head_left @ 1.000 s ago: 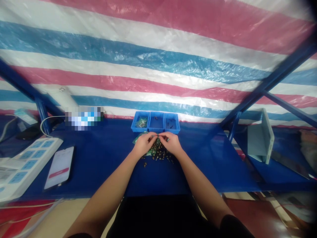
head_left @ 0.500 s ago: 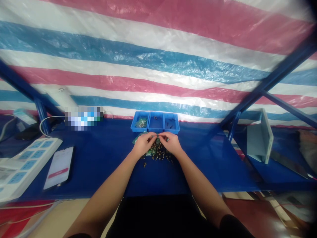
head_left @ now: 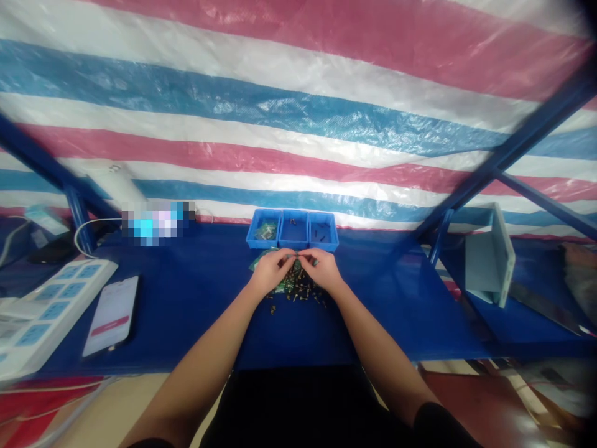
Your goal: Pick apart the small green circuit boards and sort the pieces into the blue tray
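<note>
A person's bare left hand (head_left: 269, 272) and right hand (head_left: 323, 270) meet fingertip to fingertip above a blue workbench (head_left: 196, 298), thumbs and forefingers of both pinched together on a small part (head_left: 295, 255) held between them, too small to identify. The part sits just above a loose pile of tiny parts (head_left: 298, 291), brass-coloured pins and green pieces, scattered on the bench under and between the hands; the hands cover much of the heap.

Just behind the fingers, against the back edge of the bench, three small blue bins (head_left: 280, 244) stand side by side and touching. The left bin (head_left: 267, 230) holds pale green pieces, the middle bin (head_left: 293, 233) only one or two dark bits near its far wall, and the right bin (head_left: 323, 234) a few dark pins.

Well apart to the left lie a smartphone (head_left: 113, 314), face up with its screen lit, and beside it a white power strip (head_left: 51, 305) with blue sockets, a white cable (head_left: 86, 229) looping behind. To the right, a grey angled stand (head_left: 492, 255) sits beyond a blue frame strut (head_left: 508, 152). A tarpaulin striped red, white and blue (head_left: 298, 112) hangs behind the bench, filling the background.
</note>
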Demonstrator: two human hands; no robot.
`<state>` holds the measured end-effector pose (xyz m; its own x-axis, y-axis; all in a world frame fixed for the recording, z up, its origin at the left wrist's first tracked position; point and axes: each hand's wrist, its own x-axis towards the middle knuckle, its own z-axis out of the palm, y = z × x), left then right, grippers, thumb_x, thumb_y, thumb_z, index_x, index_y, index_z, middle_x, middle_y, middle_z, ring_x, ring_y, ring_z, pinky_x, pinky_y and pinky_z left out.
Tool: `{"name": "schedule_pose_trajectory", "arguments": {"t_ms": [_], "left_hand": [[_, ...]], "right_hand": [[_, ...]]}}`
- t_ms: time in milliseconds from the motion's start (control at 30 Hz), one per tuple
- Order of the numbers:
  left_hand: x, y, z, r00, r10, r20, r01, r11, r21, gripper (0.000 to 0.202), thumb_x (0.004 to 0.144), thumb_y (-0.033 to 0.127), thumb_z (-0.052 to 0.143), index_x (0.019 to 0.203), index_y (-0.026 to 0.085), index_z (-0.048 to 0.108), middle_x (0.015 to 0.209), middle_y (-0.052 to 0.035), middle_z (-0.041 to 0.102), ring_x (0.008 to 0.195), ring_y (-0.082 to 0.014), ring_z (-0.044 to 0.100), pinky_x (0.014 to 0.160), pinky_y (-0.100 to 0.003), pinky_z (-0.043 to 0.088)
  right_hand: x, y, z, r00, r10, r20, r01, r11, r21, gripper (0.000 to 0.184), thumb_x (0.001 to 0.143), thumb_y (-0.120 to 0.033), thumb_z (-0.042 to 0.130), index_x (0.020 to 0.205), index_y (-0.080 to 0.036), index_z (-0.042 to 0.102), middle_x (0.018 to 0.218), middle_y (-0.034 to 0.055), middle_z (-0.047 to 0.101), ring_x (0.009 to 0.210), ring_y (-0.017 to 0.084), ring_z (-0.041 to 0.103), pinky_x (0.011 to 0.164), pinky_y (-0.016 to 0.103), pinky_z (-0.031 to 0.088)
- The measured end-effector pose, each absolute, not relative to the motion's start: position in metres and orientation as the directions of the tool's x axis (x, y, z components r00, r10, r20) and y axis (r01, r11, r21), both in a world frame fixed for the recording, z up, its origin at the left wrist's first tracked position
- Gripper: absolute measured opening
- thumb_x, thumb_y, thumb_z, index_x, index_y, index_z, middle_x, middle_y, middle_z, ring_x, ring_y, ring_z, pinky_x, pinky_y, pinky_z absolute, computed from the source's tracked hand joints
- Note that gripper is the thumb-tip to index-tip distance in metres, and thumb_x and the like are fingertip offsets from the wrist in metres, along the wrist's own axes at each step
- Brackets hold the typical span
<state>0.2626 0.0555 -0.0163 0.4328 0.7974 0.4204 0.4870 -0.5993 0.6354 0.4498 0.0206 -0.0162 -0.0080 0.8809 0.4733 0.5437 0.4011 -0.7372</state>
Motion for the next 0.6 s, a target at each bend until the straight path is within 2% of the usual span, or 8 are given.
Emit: {"name": "schedule_pose_trajectory", "arguments": {"t_ms": [200, 433, 600], "left_hand": [[0.2636, 0.0544, -0.0132, 0.443, 0.792, 0.421, 0.49, -0.607, 0.625, 0.024, 0.094, 0.039, 0.049, 0.1, 0.023, 0.067, 0.083, -0.0014, 0.069, 0.072, -0.0156, 0.062, 0.071, -0.026, 0.048], [0.2625, 0.0553, -0.0138, 0.422, 0.804, 0.42, 0.503, -0.593, 0.629, 0.025, 0.092, 0.041, 0.053, 0.106, 0.023, 0.065, 0.065, 0.0026, 0.061, 0.06, -0.0134, 0.057, 0.062, -0.024, 0.046], [0.2633, 0.0557, -0.0153, 0.434, 0.789, 0.435, 0.492, -0.612, 0.619, 0.024, 0.094, 0.038, 0.05, 0.102, 0.023, 0.067, 0.074, 0.0002, 0.067, 0.065, -0.0144, 0.06, 0.066, -0.025, 0.047]], "right_hand": [[0.4501, 0.0221, -0.0205, -0.013, 0.879, 0.477, 0.543, 0.407, -0.735, 0.021, 0.084, -0.029, 0.06, 0.098, -0.021, 0.073, 0.083, 0.0039, 0.071, 0.065, 0.014, 0.062, 0.069, 0.028, 0.054], [0.4501, 0.021, -0.0176, -0.014, 0.882, 0.471, 0.553, 0.399, -0.732, 0.02, 0.084, -0.027, 0.059, 0.097, -0.021, 0.073, 0.083, 0.0038, 0.071, 0.067, 0.015, 0.063, 0.069, 0.028, 0.055], [0.4496, 0.0201, -0.0156, -0.019, 0.879, 0.476, 0.547, 0.408, -0.731, 0.02, 0.084, -0.027, 0.059, 0.097, -0.021, 0.073, 0.083, 0.0039, 0.071, 0.068, 0.015, 0.063, 0.068, 0.028, 0.055]]}}
